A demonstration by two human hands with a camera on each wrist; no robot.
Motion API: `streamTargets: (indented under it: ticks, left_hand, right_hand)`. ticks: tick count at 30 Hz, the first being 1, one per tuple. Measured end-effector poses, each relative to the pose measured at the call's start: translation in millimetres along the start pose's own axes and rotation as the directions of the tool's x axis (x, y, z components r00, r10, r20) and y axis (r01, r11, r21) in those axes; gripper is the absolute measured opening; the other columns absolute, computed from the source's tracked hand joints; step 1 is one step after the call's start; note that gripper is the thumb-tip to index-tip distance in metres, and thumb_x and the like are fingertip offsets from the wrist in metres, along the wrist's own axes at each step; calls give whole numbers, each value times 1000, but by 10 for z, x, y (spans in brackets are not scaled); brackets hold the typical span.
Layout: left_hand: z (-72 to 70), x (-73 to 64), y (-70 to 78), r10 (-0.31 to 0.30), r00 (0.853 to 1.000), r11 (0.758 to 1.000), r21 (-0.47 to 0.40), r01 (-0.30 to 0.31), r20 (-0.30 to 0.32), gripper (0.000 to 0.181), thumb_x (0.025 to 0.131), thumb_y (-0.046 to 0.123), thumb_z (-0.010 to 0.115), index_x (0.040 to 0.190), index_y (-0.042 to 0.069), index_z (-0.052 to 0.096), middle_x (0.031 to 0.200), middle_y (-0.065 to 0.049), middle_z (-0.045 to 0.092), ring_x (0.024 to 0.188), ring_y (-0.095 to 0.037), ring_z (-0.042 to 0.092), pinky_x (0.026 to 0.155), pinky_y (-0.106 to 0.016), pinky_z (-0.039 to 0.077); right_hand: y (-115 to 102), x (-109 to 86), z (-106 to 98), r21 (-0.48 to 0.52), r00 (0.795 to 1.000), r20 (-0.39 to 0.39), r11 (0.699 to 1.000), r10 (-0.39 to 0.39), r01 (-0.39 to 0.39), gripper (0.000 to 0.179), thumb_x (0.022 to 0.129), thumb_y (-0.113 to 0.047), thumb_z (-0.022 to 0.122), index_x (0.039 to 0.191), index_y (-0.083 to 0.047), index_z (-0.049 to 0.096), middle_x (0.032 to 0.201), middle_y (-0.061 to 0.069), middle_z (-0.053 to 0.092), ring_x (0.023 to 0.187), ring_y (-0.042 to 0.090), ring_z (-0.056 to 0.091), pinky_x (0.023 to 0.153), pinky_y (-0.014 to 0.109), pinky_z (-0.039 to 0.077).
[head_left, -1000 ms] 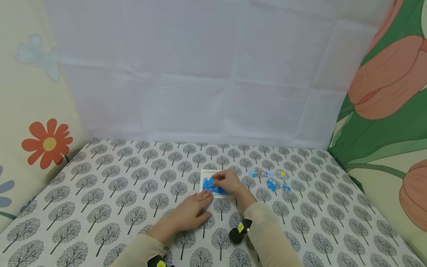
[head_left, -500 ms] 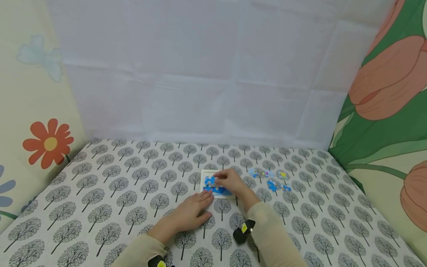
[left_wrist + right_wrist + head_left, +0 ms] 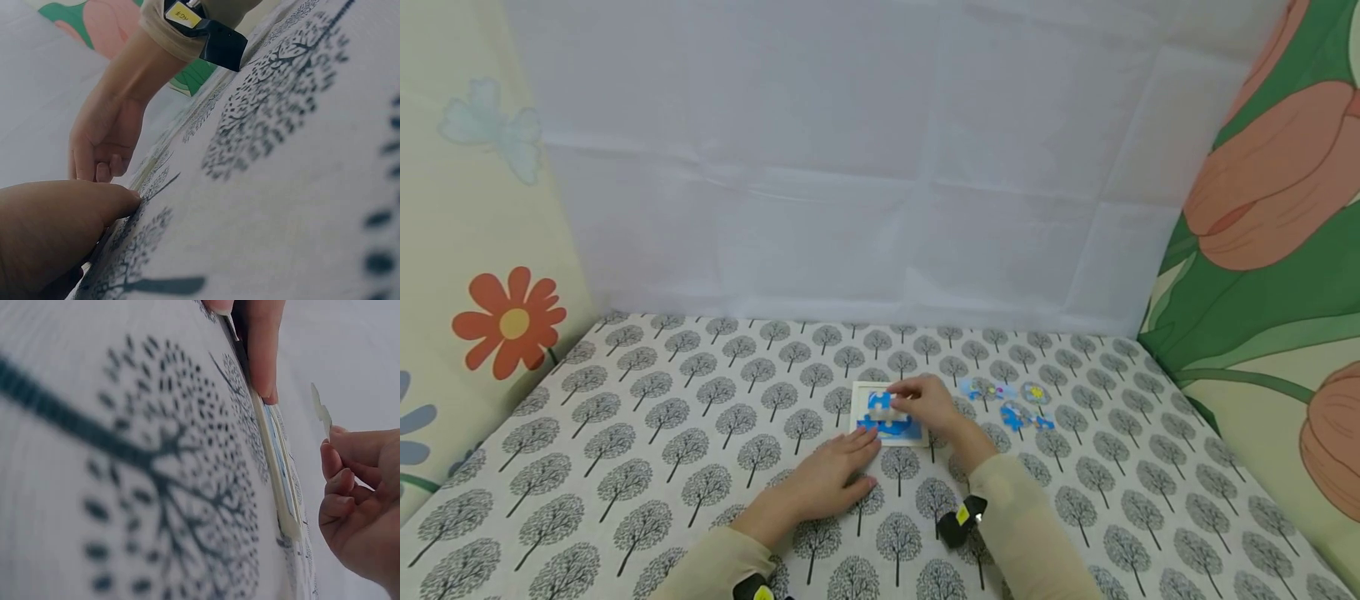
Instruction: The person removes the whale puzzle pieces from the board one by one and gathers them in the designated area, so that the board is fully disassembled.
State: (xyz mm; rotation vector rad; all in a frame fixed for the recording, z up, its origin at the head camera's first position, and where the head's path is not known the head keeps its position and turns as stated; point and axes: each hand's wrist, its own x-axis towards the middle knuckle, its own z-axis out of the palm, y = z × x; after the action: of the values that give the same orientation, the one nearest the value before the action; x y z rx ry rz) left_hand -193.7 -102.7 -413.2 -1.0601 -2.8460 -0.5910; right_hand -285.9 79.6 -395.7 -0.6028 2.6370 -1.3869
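Note:
A small jigsaw puzzle frame (image 3: 854, 407) with a white rim lies on the cloth, holding blue pieces (image 3: 891, 429) along its near side. My left hand (image 3: 831, 473) lies flat, its straight fingers on the frame's near left corner. Between thumb and fingers my right hand (image 3: 928, 402) pinches a puzzle piece. The right wrist view shows this thin piece (image 3: 321, 409) held up, apart from the frame, its edge toward the camera. Part of the frame's right side is hidden behind the right hand.
Several loose puzzle pieces lie right of the frame, among them a blue piece (image 3: 1012, 417) and one with a yellow shape (image 3: 1036, 392). A tree-print cloth (image 3: 700, 450) covers the table. A white sheet (image 3: 850, 208) hangs behind it.
My right hand has drawn slightly right and back, with the puzzle piece in its fingers, so more of the frame shows. My left hand has stayed in place.

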Motion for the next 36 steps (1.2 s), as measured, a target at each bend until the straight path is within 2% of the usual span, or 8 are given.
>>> streamTargets:
  ticks: [4, 10, 15, 20, 28, 36]
  left_hand:
    - [0, 2, 0, -6, 1000, 1000, 1, 6, 1, 53, 86, 30, 49, 128, -1, 39, 136, -13, 28, 124, -27, 22, 100, -43, 19]
    - [-6, 2, 4, -9, 1000, 1000, -8, 9, 3, 53, 86, 30, 50, 128, -1, 39, 136, -13, 28, 124, -27, 22, 100, -43, 19]
    - [-13, 1, 12, -13, 1000, 1000, -15, 14, 9, 53, 86, 30, 49, 128, -1, 38, 136, -13, 27, 124, -27, 22, 100, -43, 18]
    - [-18, -2, 15, -10, 1000, 1000, -8, 10, 6, 53, 86, 30, 50, 128, -1, 39, 136, -13, 27, 124, -27, 23, 100, -43, 19]
    - [-6, -1, 12, -9, 1000, 1000, -13, 9, 4, 53, 86, 30, 49, 128, 0, 38, 136, -12, 27, 125, -27, 22, 100, -42, 18]
    - [-7, -5, 9, -6, 1000, 1000, 0, 6, 1, 53, 86, 30, 49, 128, -1, 38, 136, -13, 27, 124, -27, 22, 100, -42, 19]
  right_hand:
    - [15, -41, -66, 19, 1000, -1, 1000, -15, 15, 21, 82, -9, 59, 101, -2, 63, 83, 2, 56, 70, 13, 49, 56, 25, 44]
    - [31, -99, -187, 101, 1000, 6, 995, 26, -27, 22, 82, -8, 58, 103, -2, 62, 86, 3, 57, 74, 15, 51, 60, 29, 46]
    - [89, -123, -282, 77, 998, -31, 996, 51, -49, 23, 81, -7, 59, 103, -2, 62, 89, 3, 58, 79, 15, 52, 64, 28, 47]
    - [158, -143, -368, 80, 995, -46, 993, 89, -85, 22, 81, -9, 60, 103, -4, 62, 92, 3, 58, 78, 16, 51, 61, 29, 47]
    - [253, -219, -509, 67, 999, -42, 998, 4, -1, 24, 82, -8, 59, 104, 1, 60, 94, 6, 59, 79, 17, 53, 64, 29, 48]
    - [290, -302, -654, 73, 998, -45, 996, 45, -42, 23, 81, -8, 60, 103, -1, 62, 90, 5, 58, 78, 17, 52, 67, 34, 48]
